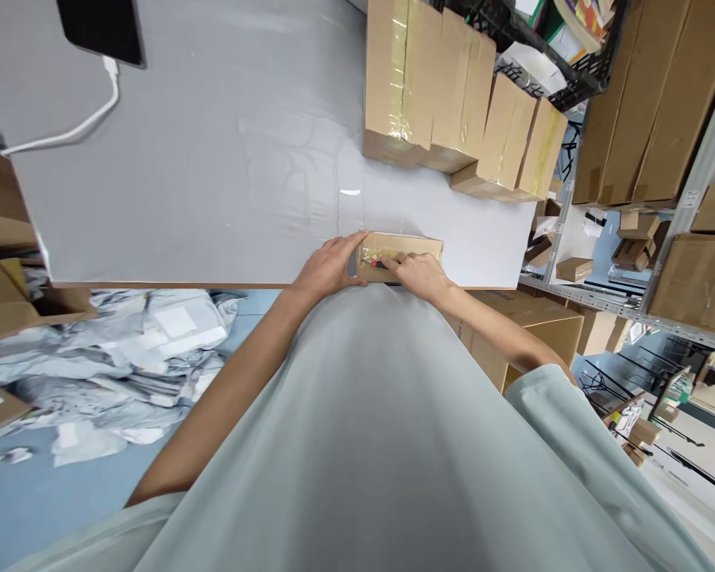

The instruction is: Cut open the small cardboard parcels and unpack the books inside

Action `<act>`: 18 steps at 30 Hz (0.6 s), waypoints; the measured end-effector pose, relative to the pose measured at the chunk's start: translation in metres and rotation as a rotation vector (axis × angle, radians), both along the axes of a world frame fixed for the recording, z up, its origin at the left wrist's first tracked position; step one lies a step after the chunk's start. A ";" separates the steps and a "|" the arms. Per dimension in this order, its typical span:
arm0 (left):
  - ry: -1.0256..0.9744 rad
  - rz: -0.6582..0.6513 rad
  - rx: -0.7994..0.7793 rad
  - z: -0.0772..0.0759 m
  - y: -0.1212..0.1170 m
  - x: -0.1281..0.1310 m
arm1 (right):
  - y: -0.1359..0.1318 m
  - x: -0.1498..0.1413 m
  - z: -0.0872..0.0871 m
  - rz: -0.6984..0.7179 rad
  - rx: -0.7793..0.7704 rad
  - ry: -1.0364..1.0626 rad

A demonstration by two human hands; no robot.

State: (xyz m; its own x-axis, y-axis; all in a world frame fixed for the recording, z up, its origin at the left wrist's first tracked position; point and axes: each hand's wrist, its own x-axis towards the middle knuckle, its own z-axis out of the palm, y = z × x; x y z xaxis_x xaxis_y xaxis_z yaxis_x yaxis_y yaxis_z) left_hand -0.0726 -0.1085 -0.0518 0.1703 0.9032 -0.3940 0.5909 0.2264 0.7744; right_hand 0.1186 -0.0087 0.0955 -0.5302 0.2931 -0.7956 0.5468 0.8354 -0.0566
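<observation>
A small cardboard box (387,244) with clear tape on its top lies at the front edge of the grey table, close against my body. My left hand (329,267) grips the box's left end, with the thumb on the near side and the fingers toward the far side. Over the box's right part, my right hand (422,276) is closed on a small red-and-black box cutter (375,263). The cutter points left and lies low over the taped top. My fingers hide part of its handle, and I cannot tell how deep the tip sits.
Several taped cardboard boxes (429,87) stand in a row at the table's back right, by a black crate (577,83). A phone (102,28) with a white cable (71,137) lies far left. Plastic mailing bags (148,357) cover the floor at left. Shelves with cartons (697,278) stand right.
</observation>
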 end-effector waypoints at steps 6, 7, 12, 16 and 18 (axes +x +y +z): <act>0.051 0.005 -0.053 0.005 0.002 0.002 | -0.003 0.007 -0.003 -0.013 0.005 0.041; 0.060 0.007 -0.064 0.005 0.003 0.002 | -0.003 0.009 -0.005 -0.019 0.016 0.047; 0.100 0.020 -0.125 0.007 0.005 0.001 | 0.006 0.026 -0.013 -0.041 0.028 0.072; 0.118 0.018 -0.176 0.013 0.006 0.000 | 0.022 0.067 -0.006 -0.106 0.047 -0.006; 0.125 0.025 -0.205 0.015 0.006 0.001 | 0.029 0.096 0.001 -0.134 0.066 -0.055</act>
State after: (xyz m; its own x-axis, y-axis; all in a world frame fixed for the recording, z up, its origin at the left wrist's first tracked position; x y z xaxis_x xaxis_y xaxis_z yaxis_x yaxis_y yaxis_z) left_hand -0.0715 -0.1023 -0.0369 0.0873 0.8056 -0.5860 0.6717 0.3868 0.6318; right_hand 0.2145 0.0203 0.0968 -0.4390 0.4108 -0.7991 0.6546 0.7554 0.0287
